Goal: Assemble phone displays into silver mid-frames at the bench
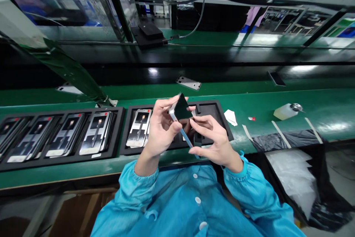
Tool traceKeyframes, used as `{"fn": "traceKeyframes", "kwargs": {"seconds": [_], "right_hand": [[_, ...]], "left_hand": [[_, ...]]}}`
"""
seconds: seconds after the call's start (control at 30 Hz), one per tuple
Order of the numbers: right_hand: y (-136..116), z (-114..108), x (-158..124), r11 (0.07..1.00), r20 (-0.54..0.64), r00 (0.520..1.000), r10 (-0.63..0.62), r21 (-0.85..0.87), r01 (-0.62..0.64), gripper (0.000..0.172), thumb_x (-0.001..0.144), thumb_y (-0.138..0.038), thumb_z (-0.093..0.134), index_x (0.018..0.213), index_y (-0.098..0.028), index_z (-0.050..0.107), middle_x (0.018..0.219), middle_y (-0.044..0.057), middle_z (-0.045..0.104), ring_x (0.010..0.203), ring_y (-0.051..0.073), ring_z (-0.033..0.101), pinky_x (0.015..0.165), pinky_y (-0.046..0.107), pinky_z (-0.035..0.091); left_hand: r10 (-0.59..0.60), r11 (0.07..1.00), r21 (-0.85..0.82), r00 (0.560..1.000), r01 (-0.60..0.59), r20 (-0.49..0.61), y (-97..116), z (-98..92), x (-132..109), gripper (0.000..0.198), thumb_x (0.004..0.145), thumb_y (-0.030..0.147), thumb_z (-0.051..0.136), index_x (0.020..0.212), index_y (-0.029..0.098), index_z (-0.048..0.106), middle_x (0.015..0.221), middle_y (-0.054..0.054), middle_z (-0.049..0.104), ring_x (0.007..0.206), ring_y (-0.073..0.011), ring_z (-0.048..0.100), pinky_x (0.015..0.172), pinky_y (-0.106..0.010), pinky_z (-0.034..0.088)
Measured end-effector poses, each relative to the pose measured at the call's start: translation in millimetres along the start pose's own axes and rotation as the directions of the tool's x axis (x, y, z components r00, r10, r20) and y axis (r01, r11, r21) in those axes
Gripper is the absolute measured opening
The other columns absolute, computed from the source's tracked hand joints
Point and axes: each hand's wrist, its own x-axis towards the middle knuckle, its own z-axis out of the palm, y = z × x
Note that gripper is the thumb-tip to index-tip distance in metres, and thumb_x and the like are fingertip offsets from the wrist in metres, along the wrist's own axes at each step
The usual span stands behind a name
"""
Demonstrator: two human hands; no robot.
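Observation:
A phone [183, 110] with a glossy dark face and silver edge is held tilted above a black foam tray [209, 109]. My left hand [158, 129] grips its upper left side, with the thumb along the near edge. My right hand [217, 139] has its fingers and thumb closed about the lower right end. A light blue strip [186, 138] shows along the phone's near edge; I cannot tell whether it is film or part of the body. Under my left hand, phone panels [139, 128] lie in the tray's left part.
A second foam tray [119, 131] at left holds several stacks of phone panels [95, 133]. Behind lie a loose phone plate [189, 83] and a dark panel [276, 78]. A pump bottle [287, 111], white paper [230, 117] and black bag [294, 139] are right. A green-wrapped post [74, 72] slants at left.

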Motion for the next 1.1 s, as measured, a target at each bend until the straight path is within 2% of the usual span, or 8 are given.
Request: {"fn": "traceKeyframes", "kwargs": {"seconds": [0.13, 0.3, 0.4, 0.47, 0.6, 0.7, 0.83, 1.1], "right_hand": [[5.3, 18.2, -5.0, 0.999, -0.055, 0.998, -0.005, -0.05, 0.002, 0.066, 0.1, -0.049, 0.093, 0.161, -0.032, 0.074, 0.151, 0.018, 0.06, 0.139, 0.036, 0.072, 0.112, 0.056, 0.07], [0.3, 22.7, 3.5, 0.993, -0.228, 0.967, 0.114, 0.069, -0.1, 0.074, 0.112, -0.071, 0.066, 0.174, -0.031, 0.059, 0.159, 0.021, 0.056, 0.111, 0.027, 0.075, 0.093, 0.049, 0.073], [-10.4, 7.7, 19.3, 0.873, -0.053, 0.922, 0.383, 0.347, -0.342, 0.089, 0.113, -0.087, 0.045, 0.171, -0.021, 0.061, 0.111, 0.013, 0.074, 0.071, 0.018, 0.066, 0.057, 0.031, 0.061], [-17.7, -1.9, 28.7, 0.769, 0.147, 0.877, 0.458, 0.429, -0.473, 0.095, 0.112, -0.09, 0.039, 0.154, -0.012, 0.073, 0.071, 0.0, 0.062, 0.05, 0.014, 0.049, 0.045, 0.026, 0.045], [-30.8, -10.5, 35.5, 0.759, 0.194, 0.886, 0.422, 0.459, -0.461, 0.085, 0.113, -0.089, 0.045, 0.113, -0.012, 0.082, 0.054, -0.007, 0.044, 0.045, 0.012, 0.041, 0.044, 0.026, 0.036], [-39.7, -13.5, 33.5, 0.793, 0.157, 0.921, 0.356, 0.472, -0.387, 0.071, 0.119, -0.077, 0.046, 0.081, -0.019, 0.066, 0.055, -0.006, 0.046, 0.047, 0.011, 0.044, 0.046, 0.026, 0.036], [-48.9, -16.7, 36.5, 0.822, 0.132, 0.936, 0.325, 0.45, -0.349, 0.068, 0.119, -0.072, 0.05, 0.072, -0.023, 0.054, 0.055, -0.005, 0.046, 0.05, 0.011, 0.043, 0.049, 0.027, 0.034], [-51.3, -6.6, 40.9, 0.754, 0.009, 0.854, 0.521, 0.465, -0.465, 0.078, 0.101, -0.091, 0.067, 0.068, -0.021, 0.071, 0.055, -0.001, 0.05, 0.053, 0.016, 0.047, 0.048, 0.03, 0.041]], "left_hand": [[-0.148, 0.986, -0.105, 0.976, 0.132, -0.161, 2.7, 21.0, -5.9, 0.053, 0.113, 0.062, 0.071, 0.155, 0.031, 0.062, 0.153, -0.016, 0.077, 0.125, -0.0295, 0.085, 0.11, -0.051, 0.071], [-0.277, 0.96, -0.097, 0.942, 0.263, -0.19, 11.6, 30.4, -5.5, 0.058, 0.114, 0.076, 0.056, 0.131, 0.025, 0.076, 0.11, -0.011, 0.088, 0.105, -0.0285, 0.088, 0.101, -0.05, 0.073], [-0.298, 0.951, 0.03, 0.941, 0.306, -0.163, 15.1, 31.2, -6.5, 0.067, 0.112, 0.081, 0.053, 0.113, 0.022, 0.084, 0.108, -0.012, 0.088, 0.108, -0.0294, 0.086, 0.103, -0.045, 0.071], [-0.312, 0.945, 0.057, 0.938, 0.323, -0.152, 16.9, 34.3, -8.8, 0.068, 0.113, 0.079, 0.052, 0.106, 0.021, 0.087, 0.107, -0.012, 0.088, 0.104, -0.0291, 0.086, 0.1, -0.043, 0.071], [-0.368, 0.93, -0.064, 0.926, 0.363, -0.089, 23.7, 42.7, -15.3, 0.062, 0.116, 0.073, 0.051, 0.115, 0.023, 0.088, 0.096, -0.008, 0.088, 0.073, -0.0238, 0.083, 0.074, -0.039, 0.071], [-0.3, 0.954, -0.008, 0.946, 0.301, -0.121, 31.3, 45.5, -20.4, 0.052, 0.118, 0.064, 0.055, 0.118, 0.025, 0.09, 0.104, -0.007, 0.089, 0.081, -0.0206, 0.084, 0.077, -0.032, 0.069], [-0.245, 0.948, 0.17, 0.958, 0.269, -0.148, 38.5, 45.8, -24.9, 0.052, 0.12, 0.06, 0.052, 0.12, 0.026, 0.092, 0.115, -0.009, 0.09, 0.104, -0.0242, 0.086, 0.096, -0.034, 0.069], [-0.246, 0.944, 0.207, 0.966, 0.257, -0.075, 41.6, 58.8, -19.8, 0.027, 0.112, 0.042, 0.077, 0.132, 0.026, 0.086, 0.13, -0.009, 0.089, 0.123, -0.026, 0.085, 0.111, -0.035, 0.066]]}}
